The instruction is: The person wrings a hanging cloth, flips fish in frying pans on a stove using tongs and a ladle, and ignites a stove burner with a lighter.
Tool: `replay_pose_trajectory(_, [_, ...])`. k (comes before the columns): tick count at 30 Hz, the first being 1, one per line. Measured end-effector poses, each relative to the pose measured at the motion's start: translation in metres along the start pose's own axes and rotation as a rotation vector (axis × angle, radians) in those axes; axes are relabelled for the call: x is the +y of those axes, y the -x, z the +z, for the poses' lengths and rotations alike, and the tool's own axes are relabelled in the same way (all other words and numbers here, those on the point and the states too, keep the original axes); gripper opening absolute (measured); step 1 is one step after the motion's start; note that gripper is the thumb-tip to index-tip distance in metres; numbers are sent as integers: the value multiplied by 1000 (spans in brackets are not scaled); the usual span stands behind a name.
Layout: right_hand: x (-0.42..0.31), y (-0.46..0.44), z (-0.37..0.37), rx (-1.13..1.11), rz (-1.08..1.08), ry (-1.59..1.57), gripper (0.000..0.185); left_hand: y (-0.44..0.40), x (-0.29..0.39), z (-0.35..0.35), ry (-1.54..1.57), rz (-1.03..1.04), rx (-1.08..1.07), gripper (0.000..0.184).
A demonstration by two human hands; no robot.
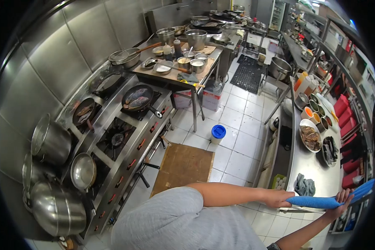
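Note:
A long blue cloth (316,202), rolled or folded into a narrow strip, stretches between my two hands at the lower right. My left hand (280,198) is closed around its near end. Farther along, my right hand (341,203) grips the cloth with its fingers wrapped over it, and the loose end (363,189) fans out beyond. Just behind the cloth, a crumpled grey-green rag (305,185) lies on the steel counter (298,166).
On that counter stand a plate of browned fish (310,136), a plate of dark pieces (330,151) and several sauce containers (307,112). Opposite is a stove (131,139) with pans and pots. A blue-lidded bucket (218,133) and a brown mat (183,164) are on the floor.

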State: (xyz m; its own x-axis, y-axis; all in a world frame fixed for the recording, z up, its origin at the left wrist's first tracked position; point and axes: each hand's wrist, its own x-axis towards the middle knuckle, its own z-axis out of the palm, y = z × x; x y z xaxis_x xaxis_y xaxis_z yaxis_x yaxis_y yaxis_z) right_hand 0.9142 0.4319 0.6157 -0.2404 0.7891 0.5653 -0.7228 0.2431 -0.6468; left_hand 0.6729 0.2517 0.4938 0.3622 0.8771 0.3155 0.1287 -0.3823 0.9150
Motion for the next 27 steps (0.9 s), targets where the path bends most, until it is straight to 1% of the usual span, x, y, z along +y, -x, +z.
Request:
replay_pose_trajectory(3, [-3,0,11,37,-9,4,23,23,6,-16,-63,26,25,23])
replay_pose_trajectory(4, [-3,4,23,173,-34,50,23,35,7,-21,-71,26,42,23])
replay_pose_trajectory(5, [-6,7,28,226,-43,98,24,47,6,-27,-79,26,59,23])
replay_pose_trajectory(7, [-8,10,28,337,-56,190,26,87,-25,-50,-138,-83,-28,26])
replay_pose_trajectory(8, [-7,15,27,337,-59,198,30,117,-54,-57,-106,-203,-21,30])
replay_pose_trajectory(9, [-4,19,16,299,-64,196,32,150,-92,-65,-257,-347,-93,34])
replay_pose_trajectory(10, [-4,21,-7,243,-22,124,37,200,-96,-75,-424,-410,0,38])
replay_pose_trajectory(11, [6,26,-30,183,-84,236,44,242,-109,-88,-464,-698,-124,40])
replay_pose_trajectory(12, [11,31,-46,275,-56,331,47,286,-109,-103,-439,-725,-121,41])
replay_pose_trajectory(13, [25,37,35,490,-75,357,40,318,-70,-121,-106,-555,90,38])
replay_pose_trajectory(14, [40,36,11,550,-93,407,30,389,-133,-111,-204,-565,284,36])
replay_pose_trajectory(15, [55,34,-14,612,-108,457,22,436,-131,-117,-117,-828,322,33])
replay_pose_trajectory(16, [73,22,-79,115,-89,146,10,528,-211,-119,-155,-1111,189,47])
replay_pose_trajectory(17, [84,8,-46,293,-112,194,7,538,-204,-136,-145,-1266,170,46])
replay_pose_trajectory(19, [102,-16,27,661,-127,287,5,493,-138,-136,-61,-1287,215,44])
replay_pose_trajectory(20, [88,-22,84,555,-164,96,10,470,-111,-133,-64,-1274,203,42])
replay_pose_trajectory(21, [80,-23,101,535,-188,158,13,449,-88,-128,-66,-1257,186,41])
replay_pose_trajectory(23, [70,-18,123,599,-194,118,14,411,-50,-116,-64,-1183,171,39])
replay_pose_trajectory(25, [73,-17,106,644,-175,231,15,381,-42,-113,-50,-1061,153,38])
replay_pose_trajectory(26, [73,-14,95,660,-163,319,14,370,-52,-112,-31,-976,139,37])
replay_pose_trajectory(27, [76,-14,77,624,-215,416,14,348,-79,-108,27,-852,108,33])
